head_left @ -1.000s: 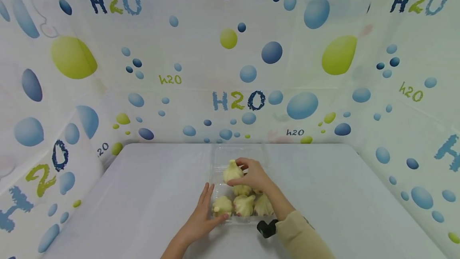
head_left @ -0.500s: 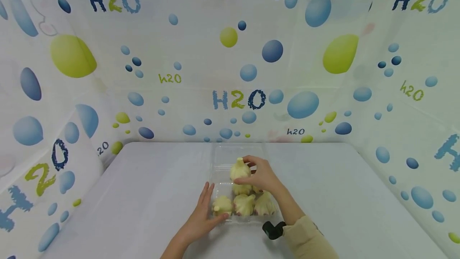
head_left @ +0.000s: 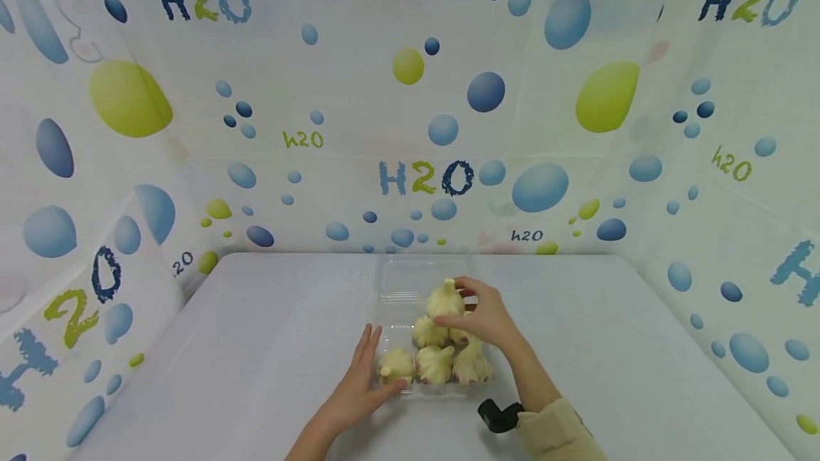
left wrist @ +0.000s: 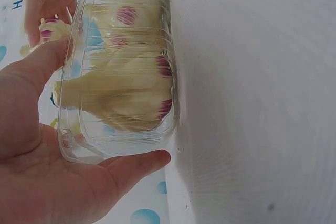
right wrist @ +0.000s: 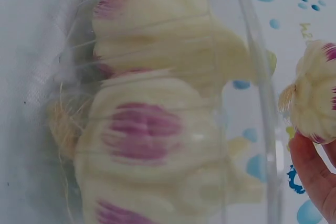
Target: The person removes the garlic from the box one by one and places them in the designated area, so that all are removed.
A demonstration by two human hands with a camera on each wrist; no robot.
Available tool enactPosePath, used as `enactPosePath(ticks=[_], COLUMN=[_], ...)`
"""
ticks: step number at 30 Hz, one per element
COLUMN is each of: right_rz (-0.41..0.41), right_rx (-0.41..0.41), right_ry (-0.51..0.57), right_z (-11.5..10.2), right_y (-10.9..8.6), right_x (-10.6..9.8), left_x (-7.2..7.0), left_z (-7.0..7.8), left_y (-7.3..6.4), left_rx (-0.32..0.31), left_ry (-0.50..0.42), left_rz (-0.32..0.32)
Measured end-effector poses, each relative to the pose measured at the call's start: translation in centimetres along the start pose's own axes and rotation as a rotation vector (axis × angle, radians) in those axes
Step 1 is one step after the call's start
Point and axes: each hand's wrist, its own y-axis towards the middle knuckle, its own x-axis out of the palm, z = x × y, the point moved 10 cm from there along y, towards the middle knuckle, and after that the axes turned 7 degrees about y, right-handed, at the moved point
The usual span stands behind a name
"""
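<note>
A clear plastic clamshell container lies on the table with its lid folded back. My right hand pinches a garlic bulb between thumb and fingers above the container's back right part, stem up. In the right wrist view this held bulb shows roots and purple streaks. Several other garlic bulbs sit inside, a row along the front and more behind; the right hand partly covers one. My left hand rests against the container's front left corner, fingers extended along the side and thumb at the front.
The white table extends around the container. A black device sits by the right wrist, near the tan sleeve. Behind the table hangs a white sheet printed with drops and letters.
My right hand has carried the garlic bulb rightward over the container, uncovering more of the bulb behind the front row. The left hand has stayed in place.
</note>
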Motion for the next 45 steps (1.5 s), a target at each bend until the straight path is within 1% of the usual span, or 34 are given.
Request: enactPosePath(ticks=[2, 7, 10, 14, 17, 21, 26, 31, 38, 45], right_rz=[0.011, 0.044, 0.060, 0.069, 0.082, 0.108, 0.142, 0.176, 0.209, 0.238], right_rx=[-0.002, -0.031, -0.033, -0.038, -0.034, -0.005, 0.010, 0.009, 0.012, 0.036], right_ry=[0.012, 0.081, 0.097, 0.095, 0.102, 0.093, 0.075, 0.071, 0.048, 0.054], right_z=[0.2, 0.3, 0.6, 0.8, -0.3, -1.8, -1.5, -1.1, -0.5, -0.3], right_y=[-0.1, -0.7, -1.1, -1.4, -2.0, -2.8, -3.3, -3.7, -4.1, -4.4], right_x=[-0.4, -1.7, -2.5, -3.0, -3.5, -4.1, -5.0, -5.9, -6.7, -7.3], left_x=[0.0, 0.1, 0.1, 0.0, 0.0, 0.0, 0.2, 0.2, 0.2, 0.2], left_z=[0.0, 0.0, -0.1, -0.1, -0.2, -0.2, -0.4, -0.6, -0.6, -0.6], left_y=[0.0, 0.0, 0.0, 0.0, 0.0, 0.0, 0.0, 0.0, 0.0, 0.1], left_rx=[-0.001, 0.002, 0.003, -0.004, -0.009, -0.003, -0.010, -0.020, -0.024, -0.027], left_ry=[-0.001, -0.002, 0.004, 0.010, 0.011, 0.014, 0.015, 0.017, 0.016, 0.020], left_rz=[0.001, -0.002, 0.001, 0.003, 0.001, 0.001, -0.003, -0.008, -0.009, -0.005])
